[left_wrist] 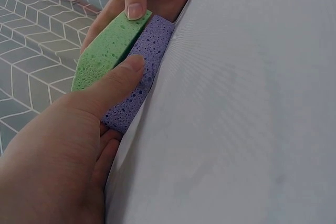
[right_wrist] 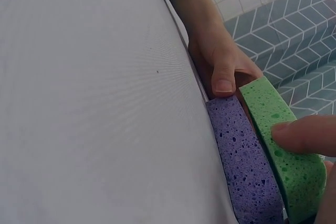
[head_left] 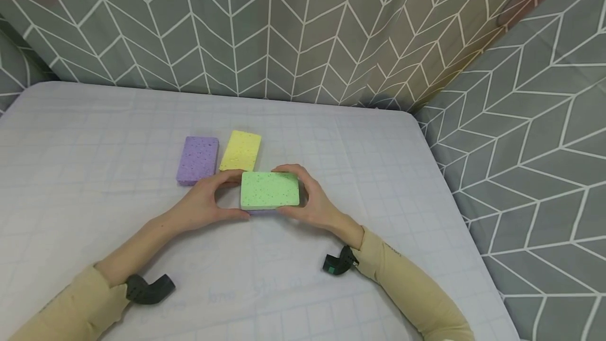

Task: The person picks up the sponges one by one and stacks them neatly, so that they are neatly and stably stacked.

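Note:
A green sponge [head_left: 270, 190] lies flat above a purple sponge [left_wrist: 154, 43], with a thin dark gap between the two in both wrist views. My right hand [head_left: 323, 208] pinches the green one at its right end, thumb on the near side and fingers behind. From the left, my left hand [head_left: 201, 207] holds the purple one, its thumb pressing the near long side. The purple sponge is close over the white tablecloth [right_wrist: 105, 103]. In the head view the green sponge covers nearly all of it.
Just beyond my left hand a second purple sponge [head_left: 199, 157] lies on the table, and beside it a yellow sponge [head_left: 241, 150] sits slightly turned. Grey patterned curtains [head_left: 246, 30] hang along the table's far and right edges.

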A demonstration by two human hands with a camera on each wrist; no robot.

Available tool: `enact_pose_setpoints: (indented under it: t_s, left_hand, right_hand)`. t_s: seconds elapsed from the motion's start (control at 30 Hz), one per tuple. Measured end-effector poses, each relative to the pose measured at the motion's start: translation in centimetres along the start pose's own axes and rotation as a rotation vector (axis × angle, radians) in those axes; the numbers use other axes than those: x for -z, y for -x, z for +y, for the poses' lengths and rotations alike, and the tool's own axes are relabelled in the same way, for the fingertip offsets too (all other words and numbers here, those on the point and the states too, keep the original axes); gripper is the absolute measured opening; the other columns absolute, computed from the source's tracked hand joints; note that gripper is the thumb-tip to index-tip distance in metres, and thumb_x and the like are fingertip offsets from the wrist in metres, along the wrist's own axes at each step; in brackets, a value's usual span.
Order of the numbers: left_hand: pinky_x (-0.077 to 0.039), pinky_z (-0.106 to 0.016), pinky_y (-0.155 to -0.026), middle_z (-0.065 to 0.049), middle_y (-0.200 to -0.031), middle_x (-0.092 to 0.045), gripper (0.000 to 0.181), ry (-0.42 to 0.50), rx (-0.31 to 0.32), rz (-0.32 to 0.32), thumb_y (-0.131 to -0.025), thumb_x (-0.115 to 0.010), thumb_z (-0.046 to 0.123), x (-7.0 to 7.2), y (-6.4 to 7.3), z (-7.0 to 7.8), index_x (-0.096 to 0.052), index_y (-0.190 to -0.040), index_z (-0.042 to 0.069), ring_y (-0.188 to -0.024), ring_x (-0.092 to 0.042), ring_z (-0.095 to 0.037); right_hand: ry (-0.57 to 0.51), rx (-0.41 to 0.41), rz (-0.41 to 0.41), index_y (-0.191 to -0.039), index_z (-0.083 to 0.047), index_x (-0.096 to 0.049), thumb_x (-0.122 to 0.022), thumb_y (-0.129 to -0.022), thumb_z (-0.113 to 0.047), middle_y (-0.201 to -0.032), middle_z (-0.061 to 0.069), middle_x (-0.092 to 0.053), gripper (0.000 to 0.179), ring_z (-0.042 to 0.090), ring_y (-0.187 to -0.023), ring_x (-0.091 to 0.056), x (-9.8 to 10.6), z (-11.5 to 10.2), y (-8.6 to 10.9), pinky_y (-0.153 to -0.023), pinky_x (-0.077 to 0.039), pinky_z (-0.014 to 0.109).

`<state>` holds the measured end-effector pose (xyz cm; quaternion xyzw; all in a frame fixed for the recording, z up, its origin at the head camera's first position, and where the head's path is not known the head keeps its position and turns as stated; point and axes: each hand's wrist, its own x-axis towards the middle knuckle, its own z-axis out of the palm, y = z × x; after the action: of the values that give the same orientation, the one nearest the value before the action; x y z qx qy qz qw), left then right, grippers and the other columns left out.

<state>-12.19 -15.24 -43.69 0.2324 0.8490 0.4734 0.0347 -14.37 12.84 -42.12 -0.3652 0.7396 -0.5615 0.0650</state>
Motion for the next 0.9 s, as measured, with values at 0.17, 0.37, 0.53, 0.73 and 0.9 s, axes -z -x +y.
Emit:
enact_pose_setpoints:
  t_s: [0.17,0.37,0.53,0.73,0.9]
  left_hand:
    - [-0.045,-0.045,-0.109,-0.006,-0.136,-0.062,0.088,0.006,0.006,-0.006,-0.067,-0.092,0.039,0.0,0.0,0.1,-0.052,-0.141,0.013,-0.124,-0.061,-0.024]
    - [-0.044,-0.044,-0.109,-0.005,-0.135,-0.063,0.088,0.004,0.004,-0.005,-0.067,-0.093,0.038,0.1,0.0,0.2,-0.052,-0.141,0.013,-0.124,-0.061,-0.025]
    - [-0.045,-0.044,-0.109,-0.004,-0.135,-0.063,0.087,0.003,-0.001,-0.007,-0.067,-0.092,0.039,0.1,0.0,0.1,-0.052,-0.141,0.014,-0.124,-0.061,-0.024]
    - [-0.045,-0.045,-0.109,-0.005,-0.135,-0.063,0.087,0.000,0.007,-0.009,-0.067,-0.092,0.039,0.2,0.0,0.2,-0.053,-0.141,0.014,-0.124,-0.061,-0.024]
    - [-0.045,-0.046,-0.109,-0.004,-0.135,-0.063,0.087,-0.012,0.010,-0.007,-0.068,-0.092,0.040,0.2,-0.1,0.2,-0.053,-0.140,0.013,-0.123,-0.061,-0.024]
  right_hand:
    - [-0.007,-0.027,-0.014,-0.138,0.009,-0.043,-0.077,-0.076,0.009,-0.140,0.026,-0.048,0.070,0.035,-0.134,-0.043,0.1,-2.5,-0.2,-0.117,-0.030,0.047]
    - [-0.005,-0.032,-0.016,-0.137,0.009,-0.043,-0.076,-0.077,0.009,-0.140,0.026,-0.048,0.069,0.033,-0.133,-0.043,0.2,-3.2,-0.3,-0.117,-0.030,0.047]
    - [-0.013,-0.038,-0.017,-0.138,0.009,-0.044,-0.077,-0.077,0.008,-0.140,0.024,-0.049,0.069,0.036,-0.133,-0.043,0.1,-3.2,-0.3,-0.117,-0.031,0.046]
    - [-0.010,-0.054,-0.021,-0.139,0.008,-0.043,-0.077,-0.077,0.008,-0.141,0.024,-0.049,0.070,0.037,-0.134,-0.043,0.1,-2.5,-0.4,-0.118,-0.030,0.047]
    - [-0.007,-0.051,-0.021,-0.144,-0.001,-0.043,-0.079,-0.077,0.005,-0.144,0.017,-0.049,0.076,0.033,-0.136,-0.041,0.0,0.1,-0.1,-0.119,-0.028,0.048]
